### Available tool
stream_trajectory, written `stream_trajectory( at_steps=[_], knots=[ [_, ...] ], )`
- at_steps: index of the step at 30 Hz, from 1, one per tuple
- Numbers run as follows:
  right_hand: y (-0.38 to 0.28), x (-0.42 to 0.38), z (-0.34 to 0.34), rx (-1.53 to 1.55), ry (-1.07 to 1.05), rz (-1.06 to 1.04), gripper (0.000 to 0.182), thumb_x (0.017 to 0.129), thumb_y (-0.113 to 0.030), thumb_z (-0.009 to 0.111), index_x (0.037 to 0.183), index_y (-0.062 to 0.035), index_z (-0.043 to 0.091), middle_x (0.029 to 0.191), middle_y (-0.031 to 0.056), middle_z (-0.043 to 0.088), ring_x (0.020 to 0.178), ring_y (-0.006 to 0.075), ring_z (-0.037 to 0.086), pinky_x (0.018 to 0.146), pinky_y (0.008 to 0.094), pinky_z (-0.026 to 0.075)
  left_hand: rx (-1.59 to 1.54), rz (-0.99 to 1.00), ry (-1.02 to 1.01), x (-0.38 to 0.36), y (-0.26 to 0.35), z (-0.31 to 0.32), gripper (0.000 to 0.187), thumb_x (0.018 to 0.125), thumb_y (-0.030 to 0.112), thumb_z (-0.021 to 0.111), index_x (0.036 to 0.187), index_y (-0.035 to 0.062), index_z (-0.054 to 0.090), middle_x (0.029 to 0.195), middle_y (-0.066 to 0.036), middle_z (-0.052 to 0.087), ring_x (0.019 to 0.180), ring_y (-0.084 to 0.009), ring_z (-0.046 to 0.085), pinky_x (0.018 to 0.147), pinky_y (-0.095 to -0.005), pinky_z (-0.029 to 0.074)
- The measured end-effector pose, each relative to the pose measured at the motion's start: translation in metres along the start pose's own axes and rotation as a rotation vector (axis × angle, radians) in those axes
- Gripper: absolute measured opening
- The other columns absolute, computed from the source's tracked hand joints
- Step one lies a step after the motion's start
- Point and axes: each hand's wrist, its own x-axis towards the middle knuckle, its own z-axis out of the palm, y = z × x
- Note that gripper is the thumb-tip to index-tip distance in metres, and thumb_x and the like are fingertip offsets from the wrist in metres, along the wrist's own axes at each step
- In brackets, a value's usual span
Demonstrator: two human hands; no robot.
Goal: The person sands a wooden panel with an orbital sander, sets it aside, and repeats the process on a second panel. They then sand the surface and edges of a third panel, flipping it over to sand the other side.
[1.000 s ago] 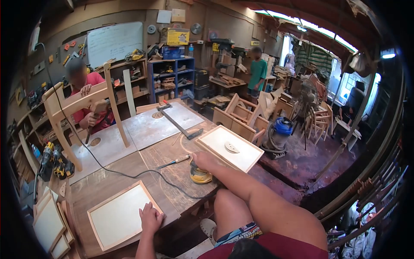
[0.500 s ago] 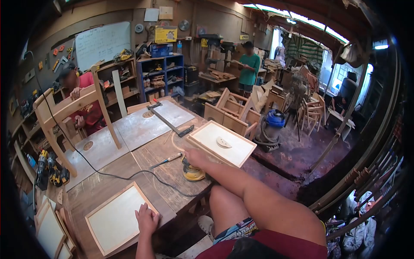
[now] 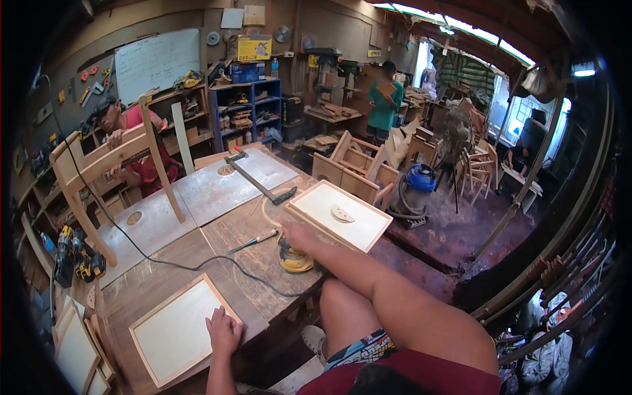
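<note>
My left hand [image 3: 224,330] lies with spread fingers on the right edge of a framed white panel [image 3: 176,329], which is flat on the bench's near left part. My right hand [image 3: 297,237] is wrapped round the top of a yellow sander [image 3: 294,261] that rests on the bench. Just left of the sander lies a chisel-like tool with a light handle [image 3: 264,236]. A second framed panel [image 3: 322,204] sits at the bench's right side, with a small half-round wooden piece [image 3: 342,213] on it. The black cord [image 3: 197,268] runs across the bench.
A bar clamp [image 3: 260,181] lies on the metal plate [image 3: 217,191]. At the left, a co-worker [image 3: 135,131] holds a wooden chair frame [image 3: 118,155]. Another person [image 3: 384,108] stands at the back. Stacked panels [image 3: 78,349] lean at the lower left; a blue vacuum [image 3: 421,178] stands right.
The co-worker at the left has raised and turned their head and shifted a hand on the chair frame. The person at the back has moved a brown piece. My hands have hardly moved.
</note>
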Motion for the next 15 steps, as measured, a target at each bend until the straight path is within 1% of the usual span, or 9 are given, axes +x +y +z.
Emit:
stream_trajectory(
  at_steps=[7,10,11,13,15],
  knots=[
    [-0.009,-0.007,-0.009,0.018,-0.033,0.026,0.047,0.108,-0.035,0.04,0.154,-0.0316,0.046,0.123,0.0198,0.069,0.114,0.0396,0.066,0.096,0.0528,0.052,0.003,0.01,0.004,0.0,-0.003,0.003,0.026,0.083,0.029,0.079,0.084,0.0066,0.065,0.156,-0.028,0.045,0.149,-0.0433,0.036,0.124,-0.0615,0.015],
    [0.007,0.005,0.011,0.042,0.018,-0.055,0.047,0.108,-0.033,0.039,0.155,-0.0314,0.046,0.122,0.0199,0.069,0.112,0.0396,0.067,0.095,0.0526,0.052,0.018,0.001,0.002,-0.001,-0.002,0.001,0.026,0.084,0.03,0.078,0.083,0.0068,0.065,0.156,-0.027,0.045,0.149,-0.0427,0.037,0.124,-0.0612,0.015],
    [0.004,0.004,0.006,0.043,0.018,-0.063,0.047,0.108,-0.033,0.039,0.155,-0.0314,0.046,0.122,0.0199,0.069,0.112,0.0396,0.067,0.095,0.0526,0.052,0.023,-0.001,-0.008,-0.001,-0.001,0.001,0.026,0.084,0.03,0.079,0.083,0.0069,0.065,0.156,-0.027,0.045,0.149,-0.0425,0.037,0.124,-0.0609,0.015],
    [-0.001,-0.002,-0.001,0.012,-0.019,-0.01,0.046,0.109,-0.033,0.04,0.154,-0.031,0.046,0.121,0.0203,0.069,0.11,0.0397,0.067,0.093,0.0527,0.053,0.031,0.0,-0.005,-0.002,-0.002,0.001,0.026,0.084,0.03,0.079,0.083,0.0069,0.065,0.156,-0.027,0.045,0.149,-0.0425,0.037,0.124,-0.0606,0.016],
    [0.002,0.0,0.002,0.003,-0.007,-0.027,0.047,0.108,-0.033,0.04,0.155,-0.0314,0.046,0.121,0.0203,0.07,0.111,0.0398,0.067,0.094,0.0528,0.053,0.035,0.011,-0.005,-0.001,-0.001,0.001,0.027,0.084,0.03,0.079,0.083,0.007,0.065,0.157,-0.027,0.045,0.149,-0.0425,0.037,0.124,-0.0604,0.016]
  ],
)
